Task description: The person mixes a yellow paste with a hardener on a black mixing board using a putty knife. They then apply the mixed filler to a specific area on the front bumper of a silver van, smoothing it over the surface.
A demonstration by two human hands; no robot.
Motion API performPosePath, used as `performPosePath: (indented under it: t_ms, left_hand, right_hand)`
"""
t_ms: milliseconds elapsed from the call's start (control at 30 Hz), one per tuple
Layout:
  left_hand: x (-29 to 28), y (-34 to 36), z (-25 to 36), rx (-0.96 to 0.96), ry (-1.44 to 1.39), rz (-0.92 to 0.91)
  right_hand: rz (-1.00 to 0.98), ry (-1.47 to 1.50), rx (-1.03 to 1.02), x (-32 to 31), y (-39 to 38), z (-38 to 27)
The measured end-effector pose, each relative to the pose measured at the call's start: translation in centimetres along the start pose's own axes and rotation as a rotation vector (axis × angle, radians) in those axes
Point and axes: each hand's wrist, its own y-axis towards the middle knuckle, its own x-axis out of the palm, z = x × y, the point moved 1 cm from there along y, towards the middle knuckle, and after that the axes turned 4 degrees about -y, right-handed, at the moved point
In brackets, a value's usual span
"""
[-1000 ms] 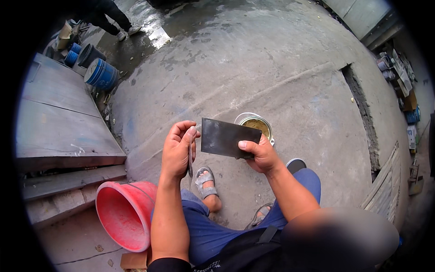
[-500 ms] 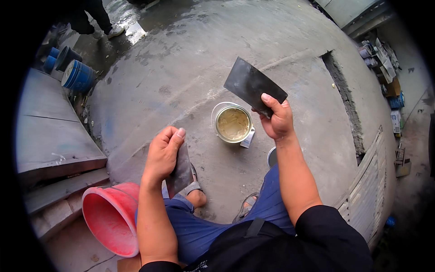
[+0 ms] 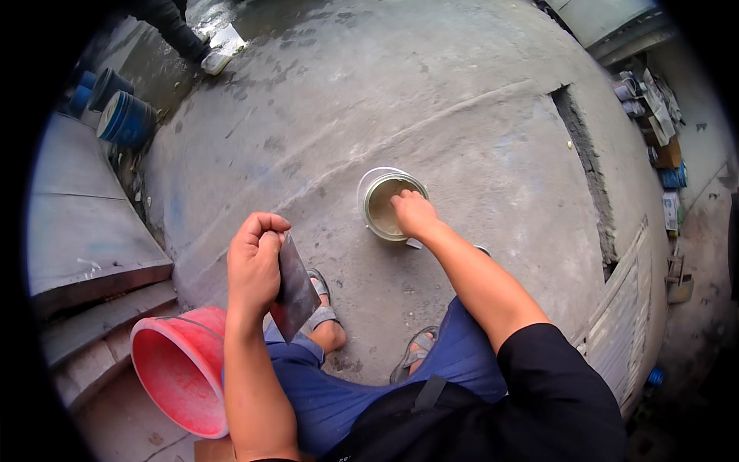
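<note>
From afar, my left hand (image 3: 256, 266) pinches a dark plate (image 3: 296, 291); my right hand (image 3: 414, 214) is in the tin (image 3: 366, 209), grip hidden; paste (image 3: 382, 212) is left.

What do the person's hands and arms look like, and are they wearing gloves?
No gloves! The left hand and right hand are bare, and no watch or bracelet shows. The right arm has a short black sleeve ending near the elbow. On the left arm, only a dark edge of cloth peeks in.
</note>
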Motion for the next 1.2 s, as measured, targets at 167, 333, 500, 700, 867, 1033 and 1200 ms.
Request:
performPosePath:
  t_ms: [167, 333, 500, 700, 867, 1033, 1200]
  left_hand:
    - [-0.5, -0.6, -0.5, 0.000, 0.061, -0.008]
    - [-0.9, -0.9, -0.7, -0.034, 0.052, -0.003]
    - [-1.1, -1.1, -0.6, -0.047, 0.073, -0.003]
    - [-0.8, -1.0, -0.5, -0.060, 0.042, -0.008]
    - [-0.7, -0.8, -0.8, 0.015, 0.074, 0.032]
    - [-0.5, -0.6, -0.9, 0.077, 0.113, 0.048]
    - [0.0, 0.0, -0.4, 0.000, 0.119, -0.031]
  right_hand:
    - [0.028, -0.075, -0.044, 2.8, 2.0, -0.3]
    - [-0.094, -0.140, -0.139, 4.2, 2.3, -0.2]
    - [-0.180, -0.294, -0.267, 3.8, 2.6, 0.0]
    - [-0.212, -0.455, -0.383, 3.2, 3.9, 0.2]
    - [-0.258, -0.524, -0.335, 0.1, 3.3, -0.6]
    - [-0.117, -0.139, -0.166, -5.9, -0.6, 1.2]
    - [0.125, 0.293, -0.156, -9.9, -5.3, 3.0]
